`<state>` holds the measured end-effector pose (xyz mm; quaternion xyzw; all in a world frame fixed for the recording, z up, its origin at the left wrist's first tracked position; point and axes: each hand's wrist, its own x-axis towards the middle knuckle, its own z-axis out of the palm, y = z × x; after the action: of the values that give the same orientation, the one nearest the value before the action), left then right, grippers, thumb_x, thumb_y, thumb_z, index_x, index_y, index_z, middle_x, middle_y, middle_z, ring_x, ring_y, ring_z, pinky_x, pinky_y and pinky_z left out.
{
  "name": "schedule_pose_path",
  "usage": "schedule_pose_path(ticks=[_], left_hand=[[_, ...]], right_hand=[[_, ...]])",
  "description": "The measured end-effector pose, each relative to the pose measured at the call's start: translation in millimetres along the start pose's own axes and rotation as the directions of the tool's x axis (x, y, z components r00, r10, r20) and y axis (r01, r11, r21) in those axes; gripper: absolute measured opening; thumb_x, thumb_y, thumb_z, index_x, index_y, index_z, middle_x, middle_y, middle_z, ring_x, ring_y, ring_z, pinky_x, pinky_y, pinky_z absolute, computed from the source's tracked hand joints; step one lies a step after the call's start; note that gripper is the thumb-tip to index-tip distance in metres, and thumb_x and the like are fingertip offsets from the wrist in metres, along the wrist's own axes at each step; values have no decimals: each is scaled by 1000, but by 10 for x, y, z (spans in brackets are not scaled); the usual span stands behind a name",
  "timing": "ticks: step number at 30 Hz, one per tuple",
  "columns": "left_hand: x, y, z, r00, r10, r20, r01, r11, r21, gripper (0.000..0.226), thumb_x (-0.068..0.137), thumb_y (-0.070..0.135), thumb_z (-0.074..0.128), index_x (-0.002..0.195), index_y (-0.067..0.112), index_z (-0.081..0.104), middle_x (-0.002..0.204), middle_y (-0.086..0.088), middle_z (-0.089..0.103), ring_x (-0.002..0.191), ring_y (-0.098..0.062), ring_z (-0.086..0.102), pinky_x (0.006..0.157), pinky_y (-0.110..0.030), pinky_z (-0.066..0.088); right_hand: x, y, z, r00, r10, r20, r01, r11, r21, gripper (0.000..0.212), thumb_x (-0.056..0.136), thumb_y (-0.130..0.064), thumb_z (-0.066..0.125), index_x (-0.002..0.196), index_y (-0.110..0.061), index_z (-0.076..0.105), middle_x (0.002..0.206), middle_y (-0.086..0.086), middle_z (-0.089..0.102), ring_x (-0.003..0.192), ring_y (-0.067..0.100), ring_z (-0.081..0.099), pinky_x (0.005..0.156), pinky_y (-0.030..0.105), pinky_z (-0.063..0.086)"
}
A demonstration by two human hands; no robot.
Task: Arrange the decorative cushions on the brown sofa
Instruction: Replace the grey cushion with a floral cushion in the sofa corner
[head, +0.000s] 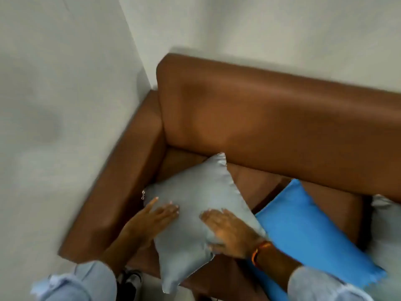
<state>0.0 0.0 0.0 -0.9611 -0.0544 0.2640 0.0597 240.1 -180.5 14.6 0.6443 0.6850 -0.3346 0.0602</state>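
A grey cushion [195,198] lies tilted on the seat of the brown sofa [271,118], near the left armrest, with one corner hanging over the seat's front edge. My left hand [152,220] rests flat on its left side with fingers spread. My right hand [230,231] presses flat on its right side; an orange band sits on that wrist. A blue cushion [308,231] lies to the right, partly under my right forearm. At the right edge a pale cushion [388,231] shows only in part.
White walls [65,105] close in behind and to the left of the sofa, which stands in the corner. The left armrest [121,181] runs beside the grey cushion. A dark shoe [130,281] shows on the floor by the sofa's front.
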Motion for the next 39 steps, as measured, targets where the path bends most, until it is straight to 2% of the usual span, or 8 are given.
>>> schedule_pose_path(ticks=[3, 9, 12, 16, 23, 27, 33, 39], left_hand=[[91, 322, 698, 988, -97, -119, 99, 995, 16, 68, 88, 26, 62, 152, 8, 49, 157, -13, 51, 144, -31, 50, 108, -56, 52], [360, 482, 943, 947, -175, -271, 173, 984, -31, 61, 101, 25, 34, 156, -3, 29, 159, -23, 44, 149, -40, 37, 112, -58, 47], [313, 231, 804, 968, -96, -232, 60, 986, -157, 88, 97, 51, 50, 163, 2, 20, 169, -20, 24, 158, -38, 18, 124, -62, 28], [376, -245, 351, 933, -78, -350, -77, 910, -407, 98, 82, 47, 65, 164, 11, 25, 168, -14, 31, 157, -31, 26, 126, -58, 27], [913, -893, -512, 716, -381, -585, -82, 786, -613, 106, 84, 84, 53, 159, 13, 27, 158, -10, 42, 145, -28, 42, 121, -51, 34], [1140, -1254, -695, 829, -349, -437, 85, 851, -518, 129, 69, 91, 60, 163, 12, 20, 159, -15, 41, 143, -33, 44, 121, -56, 32], [1288, -1464, -1108, 534, -490, -688, 20, 822, -570, 86, 97, 74, 36, 147, 4, 43, 128, -16, 69, 98, -30, 69, 84, -40, 53], [1415, -1682, -1063, 663, -502, -555, 143, 813, -565, 100, 96, 79, 11, 148, 0, 43, 128, -19, 68, 98, -39, 72, 83, -49, 56]], right_hand=[[194, -84, 827, 995, -51, -91, 30, 976, -218, 97, 81, -62, 61, 162, -12, 39, 174, 12, 28, 162, 33, 22, 129, 63, 16], [216, 10, 1567, 906, -134, -402, -39, 919, -393, 57, 113, -29, 23, 165, -8, 30, 172, 16, 31, 160, 35, 25, 125, 64, 17], [211, 77, 1426, 890, -132, -436, -63, 912, -406, 71, 102, -35, 47, 165, -8, 27, 171, 15, 32, 162, 35, 20, 123, 66, 20], [140, 322, 941, 820, -9, -572, -120, 975, -187, 120, 78, -68, 72, 169, -15, 14, 176, 14, 17, 163, 31, 15, 124, 73, 11], [240, 1060, -338, 610, 357, -707, -9, 896, 445, 105, 69, -49, 85, 156, -12, 39, 158, 3, 50, 149, 21, 43, 125, 65, 25], [327, 1332, -1008, 647, 467, -602, -85, 829, 552, 88, 62, -46, 96, 134, -19, 53, 116, -5, 72, 108, 22, 72, 88, 44, 60], [445, 1482, -1506, 680, 459, -572, 10, 774, 633, 63, 53, -57, 88, 107, -27, 74, 96, -26, 79, 89, -8, 74, 73, 11, 58], [798, 1608, -1512, 779, 432, -456, 2, 724, 690, 32, 74, -21, 94, 99, -27, 75, 90, -22, 80, 77, -4, 76, 65, 14, 59]])
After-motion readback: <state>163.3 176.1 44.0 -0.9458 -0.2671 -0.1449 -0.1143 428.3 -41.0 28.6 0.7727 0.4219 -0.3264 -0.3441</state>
